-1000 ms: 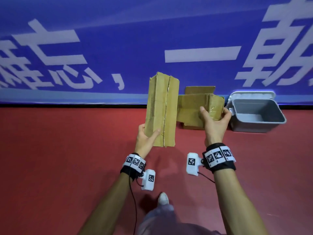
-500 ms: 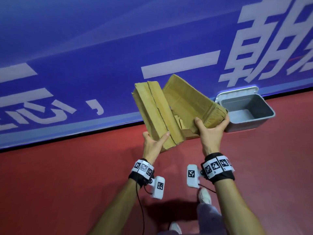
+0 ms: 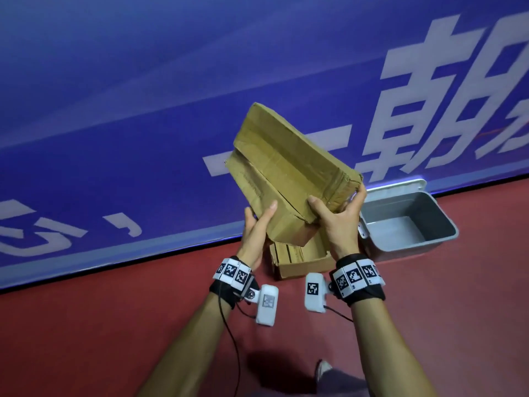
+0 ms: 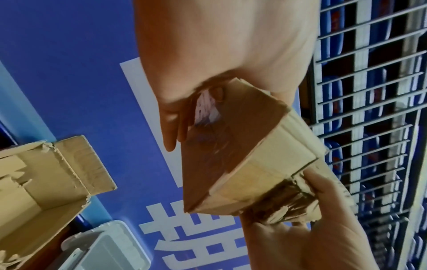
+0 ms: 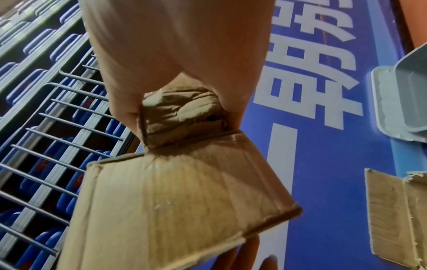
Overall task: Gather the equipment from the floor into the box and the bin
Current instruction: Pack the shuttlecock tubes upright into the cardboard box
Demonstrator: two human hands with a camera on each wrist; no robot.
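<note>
A long brown cardboard carton (image 3: 286, 161) hangs tilted in the air, its upper end leaning left. My left hand (image 3: 259, 216) grips its lower left side, thumb on the front face. My right hand (image 3: 337, 214) grips its crumpled lower right end (image 5: 180, 107). Under the carton, an open cardboard box (image 3: 303, 262) sits on the red floor against the blue wall. A grey plastic bin (image 3: 406, 222) with nothing in it stands just right of the box. The left wrist view shows the carton (image 4: 242, 164), the box (image 4: 46, 173) and the bin (image 4: 104, 246).
A blue banner wall (image 3: 143, 110) with white lettering runs along the far edge of the red floor (image 3: 114, 325). My shoe (image 3: 323, 368) shows at the bottom. Above the wall, the wrist views show railings and blue seats (image 5: 46, 127).
The carton went from upright to tilted over the open box. My hands moved closer together on its lower end, and my view swung left and nearer to the wall.
</note>
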